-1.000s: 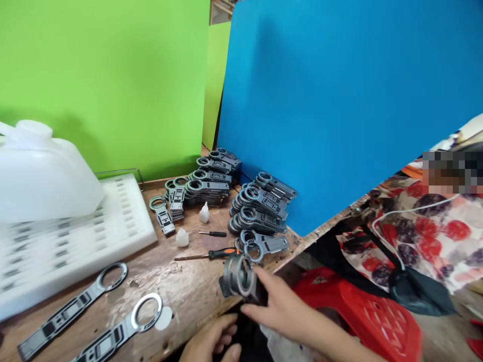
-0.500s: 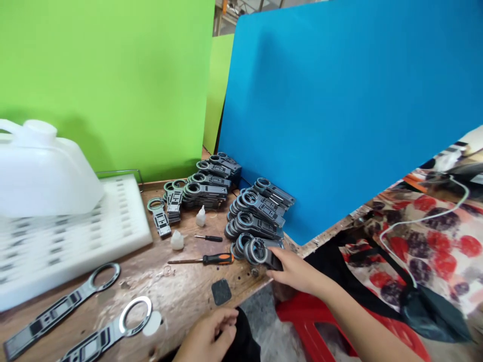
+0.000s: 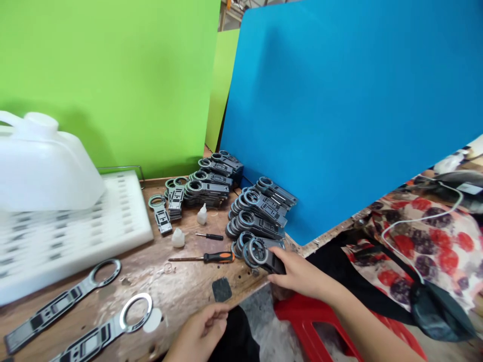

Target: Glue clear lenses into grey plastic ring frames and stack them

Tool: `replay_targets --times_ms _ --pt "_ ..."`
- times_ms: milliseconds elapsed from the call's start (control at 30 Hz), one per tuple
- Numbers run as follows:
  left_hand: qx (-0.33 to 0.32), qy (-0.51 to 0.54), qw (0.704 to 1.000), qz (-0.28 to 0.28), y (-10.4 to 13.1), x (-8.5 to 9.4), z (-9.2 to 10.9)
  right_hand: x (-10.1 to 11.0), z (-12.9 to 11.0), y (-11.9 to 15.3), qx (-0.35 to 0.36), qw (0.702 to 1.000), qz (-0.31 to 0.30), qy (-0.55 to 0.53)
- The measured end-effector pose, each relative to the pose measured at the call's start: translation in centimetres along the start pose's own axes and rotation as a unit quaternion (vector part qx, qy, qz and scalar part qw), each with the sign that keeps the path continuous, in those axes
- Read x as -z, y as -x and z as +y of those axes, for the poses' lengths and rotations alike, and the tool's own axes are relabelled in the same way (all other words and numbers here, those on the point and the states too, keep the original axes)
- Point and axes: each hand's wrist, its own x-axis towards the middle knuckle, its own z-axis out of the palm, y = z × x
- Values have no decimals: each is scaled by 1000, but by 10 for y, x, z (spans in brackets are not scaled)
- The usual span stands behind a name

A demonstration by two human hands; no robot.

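My right hand (image 3: 292, 269) is closed around the flat end of a grey ring-ended part (image 3: 260, 253) at the near end of a row of stacked parts. Its ring points left, over other rings of the same kind. Behind it lie more stacked ring-ended parts (image 3: 260, 221), fanned along the blue panel. My left hand (image 3: 206, 327) rests at the table's front edge with fingers curled; whatever is in them, if anything, is hidden. Close to it lies a small dark square pad (image 3: 221, 289). Two long ring-ended parts (image 3: 138, 314) lie at the lower left.
An orange-and-black screwdriver (image 3: 217, 257), a smaller screwdriver (image 3: 211, 236) and a small white bottle (image 3: 202, 215) lie mid-table. A white jug (image 3: 45, 166) stands on a white slotted board (image 3: 124, 226). Green (image 3: 113, 75) and blue (image 3: 339, 100) panels rise behind. A red stool (image 3: 302, 314) is below.
The view has shifted slightly. My left hand has moved a little left and down. My right hand keeps its hold on the ring-ended part in nearly the same place.
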Motion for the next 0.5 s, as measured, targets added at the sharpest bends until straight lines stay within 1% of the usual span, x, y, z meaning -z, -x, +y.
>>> replay_targets --times_ms 100,167,267,367,500 --pt "-2 4 1000 19 5 3 5 -12 -20 -3 45 999 5 -11" --pt "-11 -2 999 36 10 7 5 -27 -34 -7 76 997 -2 -23" --pt "-28 -19 997 69 18 18 4 -52 -55 -17 112 993 -31 -36" --pt "-33 -43 993 106 28 32 4 -73 -70 -29 125 991 -45 -31" --pt "-36 -75 986 147 38 46 6 -89 -84 -41 131 990 -50 -12"
